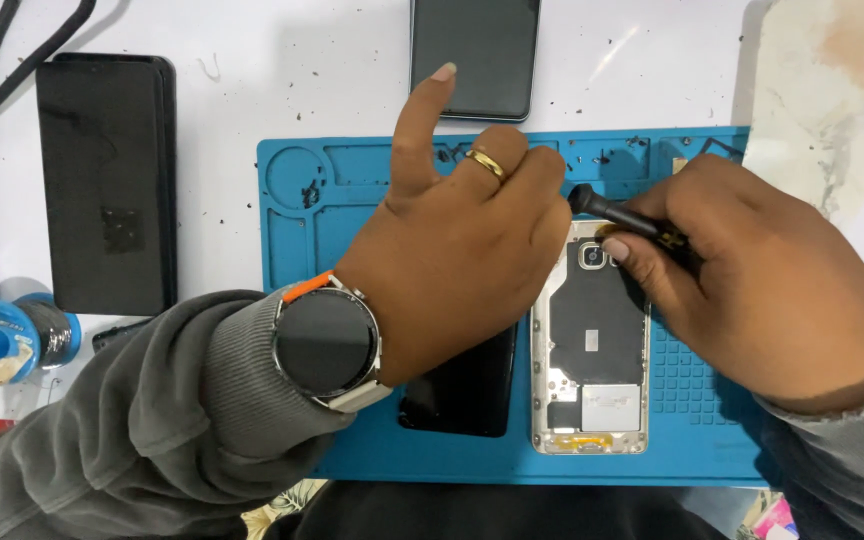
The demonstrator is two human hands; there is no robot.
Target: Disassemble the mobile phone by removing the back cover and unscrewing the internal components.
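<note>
Head view: opened phone (592, 340), innards bare

One head-worn camera is looking almost straight down at the blue mat (352, 455), sitting close above it. The mat is filling the middle of the frame (its right end is running past the edge). Beyond the mat, the white table (252, 60) is showing along the top; nearer than the mat, the person's sleeves are crowding the bottom edge.

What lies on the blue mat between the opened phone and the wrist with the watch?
In the head view, a black panel lies there, partly under the left hand.
</note>
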